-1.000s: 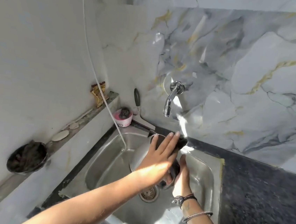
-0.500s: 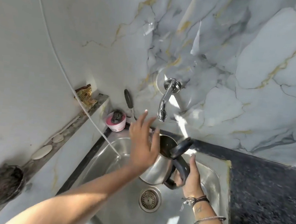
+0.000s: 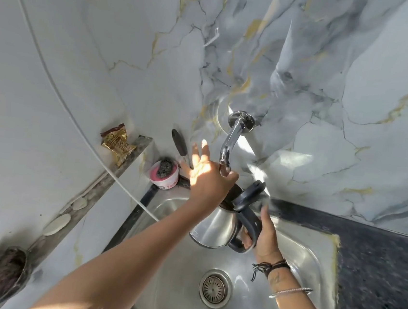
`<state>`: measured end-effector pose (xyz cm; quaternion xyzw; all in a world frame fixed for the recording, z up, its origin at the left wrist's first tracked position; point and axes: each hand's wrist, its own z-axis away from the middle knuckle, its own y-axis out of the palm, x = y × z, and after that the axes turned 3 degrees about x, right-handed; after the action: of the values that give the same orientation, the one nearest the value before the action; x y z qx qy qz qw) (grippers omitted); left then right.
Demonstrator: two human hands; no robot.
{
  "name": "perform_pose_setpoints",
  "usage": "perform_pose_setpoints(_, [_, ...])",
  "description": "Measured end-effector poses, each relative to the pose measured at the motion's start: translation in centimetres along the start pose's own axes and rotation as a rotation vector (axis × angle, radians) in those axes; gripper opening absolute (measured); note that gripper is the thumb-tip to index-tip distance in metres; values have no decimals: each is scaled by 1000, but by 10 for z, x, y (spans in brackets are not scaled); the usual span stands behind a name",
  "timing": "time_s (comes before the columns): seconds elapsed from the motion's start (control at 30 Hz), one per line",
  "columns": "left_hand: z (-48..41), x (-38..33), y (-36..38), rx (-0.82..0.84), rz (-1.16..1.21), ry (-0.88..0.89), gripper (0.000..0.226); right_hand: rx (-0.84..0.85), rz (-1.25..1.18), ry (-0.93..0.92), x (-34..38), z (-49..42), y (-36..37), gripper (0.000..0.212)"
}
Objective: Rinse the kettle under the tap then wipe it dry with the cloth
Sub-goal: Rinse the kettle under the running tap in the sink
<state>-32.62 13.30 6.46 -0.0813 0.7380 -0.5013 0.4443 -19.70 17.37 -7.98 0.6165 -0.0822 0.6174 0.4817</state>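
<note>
From the head camera, I look down into a steel sink (image 3: 308,256) set in a dark speckled counter (image 3: 382,268), with a marble-patterned wall behind it.

My right hand (image 3: 265,239) is wrapped around the dark handle of the kettle (image 3: 217,228), fingers curled through the loop and closed on it. The kettle hangs above the sink basin, tilted, its steel body to the left of my hand and its dark lid (image 3: 250,193) flipped open, standing up toward the far side. The kettle's mouth sits just below the end of the tap (image 3: 232,142), which comes out of the wall and curves down toward me.

My left hand (image 3: 208,177) reaches across over the kettle's mouth to the tap's tip. My thumb and one or two fingers close around the end of the spout, while the other fingers are spread out toward the far left. I cannot tell whether water is running.

The drain (image 3: 214,288) lies in the near part of the basin, below the kettle. On the far left corner of the sink stands a pink tub (image 3: 164,177) with a dark scrubber in it. A foil packet (image 3: 118,142) rests on the ledge at the left, and a thin white cord (image 3: 75,118) crosses down toward the sink.
</note>
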Motion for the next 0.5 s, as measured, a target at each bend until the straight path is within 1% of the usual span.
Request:
perform_pose_setpoints(0.03, [-3,0,-3,32,4,1,28,3,3,1,1,-2,1,73])
perform_pose_setpoints(0.07, [-8,2,-8,100,33,-10,28,7,1,0,1,-4,0,73])
perform_pose_setpoints(0.1, [-16,7,-15,209,93,-14,26,11,-5,-4,0,-6,-1,74])
perform_pose_setpoints(0.17, [-31,18,-33,499,240,20,15,12,-12,-19,0,-10,-1,72])
perform_pose_setpoints(0.2, [-36,23,-40,606,261,49,21,15,-9,-27,-1,-11,-1,71])
perform_pose_setpoints(0.23, [-41,27,-46,677,224,75,33,17,-3,-33,-1,-11,-2,72])
perform_pose_setpoints(0.3, [-49,30,-52,747,-31,111,69,22,8,-32,2,-10,-1,73])
perform_pose_setpoints(0.33, [-53,30,-56,760,-162,134,85,22,11,-30,3,-10,-1,73])
perform_pose_setpoints(0.37, [-55,32,-59,757,-244,163,98,20,17,-27,4,-9,-2,73])
perform_pose_setpoints(0.4, [-58,35,-63,721,-270,196,105,20,22,-25,5,-9,-3,73])
perform_pose_setpoints(0.43, [-60,39,-67,642,-282,255,106,21,29,-24,6,-8,-4,72])
perform_pose_setpoints(0.47, [-61,43,-71,515,-328,344,102,22,31,-19,6,-7,-5,72])
perform_pose_setpoints(0.5, [-59,47,-74,346,-418,448,97,21,28,-15,7,-6,-6,72])
